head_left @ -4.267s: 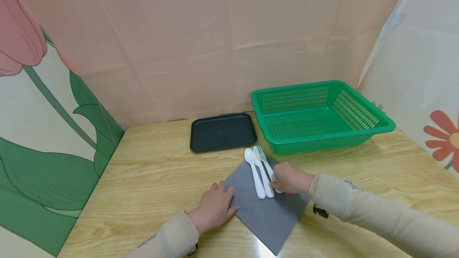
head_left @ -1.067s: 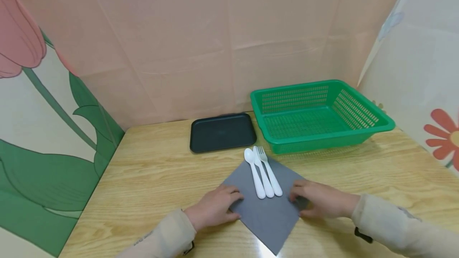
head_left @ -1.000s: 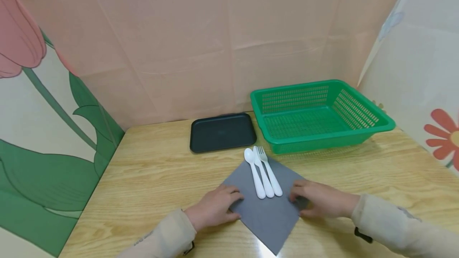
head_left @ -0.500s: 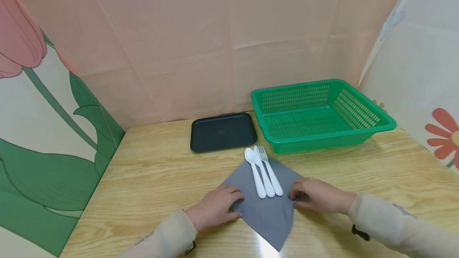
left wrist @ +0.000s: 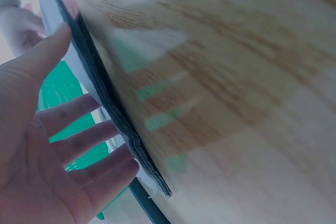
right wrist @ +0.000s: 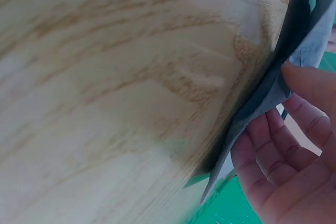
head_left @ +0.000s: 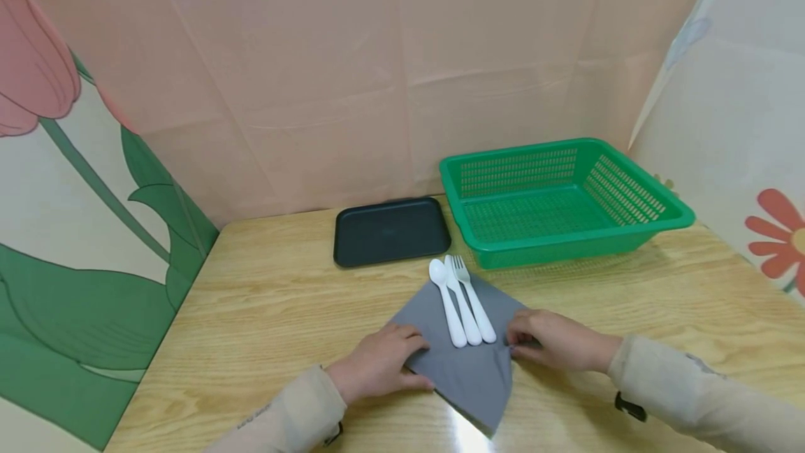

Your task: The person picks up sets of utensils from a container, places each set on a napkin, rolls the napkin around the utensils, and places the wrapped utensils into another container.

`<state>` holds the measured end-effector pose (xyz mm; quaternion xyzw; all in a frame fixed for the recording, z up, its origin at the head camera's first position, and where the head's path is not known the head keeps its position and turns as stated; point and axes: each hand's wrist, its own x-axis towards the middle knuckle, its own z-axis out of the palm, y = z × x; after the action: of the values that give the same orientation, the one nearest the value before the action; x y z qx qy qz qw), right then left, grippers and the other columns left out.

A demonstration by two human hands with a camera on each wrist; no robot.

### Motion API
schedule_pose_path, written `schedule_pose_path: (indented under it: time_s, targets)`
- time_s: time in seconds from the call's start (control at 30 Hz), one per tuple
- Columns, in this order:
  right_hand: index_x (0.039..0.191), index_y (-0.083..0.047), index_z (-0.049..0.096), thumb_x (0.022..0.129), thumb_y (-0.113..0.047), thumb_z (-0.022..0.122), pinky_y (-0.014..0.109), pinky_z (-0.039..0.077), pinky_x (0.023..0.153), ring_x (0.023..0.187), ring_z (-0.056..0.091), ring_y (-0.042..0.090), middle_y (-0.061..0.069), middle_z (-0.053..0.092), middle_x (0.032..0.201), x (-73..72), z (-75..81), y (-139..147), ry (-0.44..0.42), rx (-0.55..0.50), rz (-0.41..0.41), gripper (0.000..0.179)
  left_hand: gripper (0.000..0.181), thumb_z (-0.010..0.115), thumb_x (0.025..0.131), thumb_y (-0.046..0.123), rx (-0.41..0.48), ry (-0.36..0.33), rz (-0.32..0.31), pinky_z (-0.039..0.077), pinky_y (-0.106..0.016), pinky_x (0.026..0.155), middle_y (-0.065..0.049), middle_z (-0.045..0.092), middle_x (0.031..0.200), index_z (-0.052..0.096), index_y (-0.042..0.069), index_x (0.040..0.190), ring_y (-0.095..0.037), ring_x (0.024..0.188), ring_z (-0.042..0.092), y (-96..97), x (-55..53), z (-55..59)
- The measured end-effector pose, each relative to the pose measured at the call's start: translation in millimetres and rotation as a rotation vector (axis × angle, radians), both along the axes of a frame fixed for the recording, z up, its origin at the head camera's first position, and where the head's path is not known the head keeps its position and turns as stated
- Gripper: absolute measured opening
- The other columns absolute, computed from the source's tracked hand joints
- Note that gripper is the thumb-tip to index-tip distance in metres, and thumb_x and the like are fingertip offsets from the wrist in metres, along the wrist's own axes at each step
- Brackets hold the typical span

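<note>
A grey napkin (head_left: 462, 376) lies turned cornerwise on the table. On it a white spoon (head_left: 449, 310), a white knife (head_left: 462, 305) and a white fork (head_left: 476, 306) lie side by side, heads pointing away from me. My left hand (head_left: 380, 362) rests on the napkin's left corner with relaxed fingers, its thumb along the near edge. In the left wrist view that edge shows several layers. My right hand (head_left: 560, 341) pinches the right edge between thumb and fingers. There the right wrist view shows the napkin (right wrist: 262, 98) bent and slightly raised from the table.
A black tray (head_left: 391, 233) lies behind the napkin, near the back wall. Right of it stands a green plastic basket (head_left: 566, 240) with slotted sides, close beyond the fork's tip. Bare wood tabletop (head_left: 264, 313) extends to the left.
The right hand let go of the fork, moved to the napkin's right corner and now pinches it, drawing it slightly inward. The near corner bends. The left thumb slid a little along the edge.
</note>
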<state>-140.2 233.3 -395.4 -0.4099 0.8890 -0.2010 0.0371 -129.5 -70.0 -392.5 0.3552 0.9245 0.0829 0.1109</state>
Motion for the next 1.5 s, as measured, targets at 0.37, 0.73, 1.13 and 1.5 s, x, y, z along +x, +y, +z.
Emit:
schedule_pose_path:
  time_s: [0.37,0.73,1.13,1.5]
  targets:
    - [0.077,-0.018,0.058,0.083,-0.011,0.066,0.019,0.045,0.061,0.072,0.045,-0.006,-0.013,0.053,0.078,-0.7,-0.9,0.5,0.005,-0.049,-0.015,0.013,0.051,0.068,0.079,0.051,0.002,0.058,-0.019,0.050,-0.029,0.085,0.001,0.058,0.121,0.061,0.019,0.117,-0.016,0.109,0.055,1.0,1.0,1.1]
    - [0.077,-0.018,0.053,0.086,-0.009,0.063,0.018,0.040,0.058,0.068,0.039,-0.007,-0.013,0.048,0.075,-3.4,-3.0,0.5,-0.025,-0.086,-0.035,0.016,0.046,0.065,0.081,0.049,0.006,0.090,-0.024,0.049,-0.030,0.085,0.001,0.060,0.119,0.062,0.020,0.116,-0.016,0.105,0.056,2.3,0.5,0.8]
    - [0.079,-0.017,0.052,0.087,-0.010,0.061,0.018,0.040,0.057,0.068,0.039,-0.007,-0.013,0.048,0.075,-4.4,-4.9,0.8,-0.058,-0.090,-0.061,0.015,0.027,0.051,0.092,0.025,0.027,0.152,0.000,0.050,-0.030,0.085,0.000,0.065,0.111,0.066,0.015,0.112,-0.016,0.098,0.060,6.5,-0.5,-0.8]
    - [0.091,-0.017,0.053,0.075,-0.036,0.075,0.022,0.045,0.069,0.080,0.046,0.000,-0.008,0.052,0.089,0.4,-0.8,1.2,-0.158,-0.021,-0.055,0.033,0.024,0.048,0.092,0.019,0.076,0.153,0.030,0.050,-0.032,0.087,0.001,0.067,0.099,0.069,0.014,0.101,-0.014,0.092,0.063,8.9,-4.1,-0.3]
